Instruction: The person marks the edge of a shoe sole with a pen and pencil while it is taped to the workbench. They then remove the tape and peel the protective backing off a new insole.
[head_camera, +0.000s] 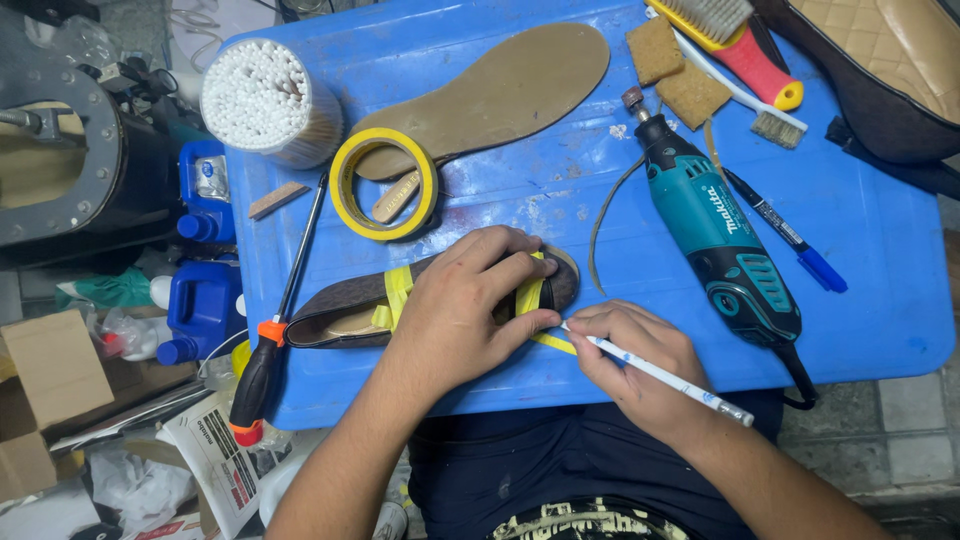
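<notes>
Right hand (640, 360) grips a white pen (655, 372); left hand (470, 305) presses the taped shoe (345, 318), seemingly flat.

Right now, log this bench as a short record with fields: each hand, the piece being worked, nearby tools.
left hand: left hand pressing down on the dark shoe
right hand: right hand holding a white pen, tip at the shoe's edge
shoe: lies on the blue tray, wrapped with yellow tape strips
nearby: tape roll, tan insole, teal rotary tool, screwdriver, cotton swabs, brushes
</notes>
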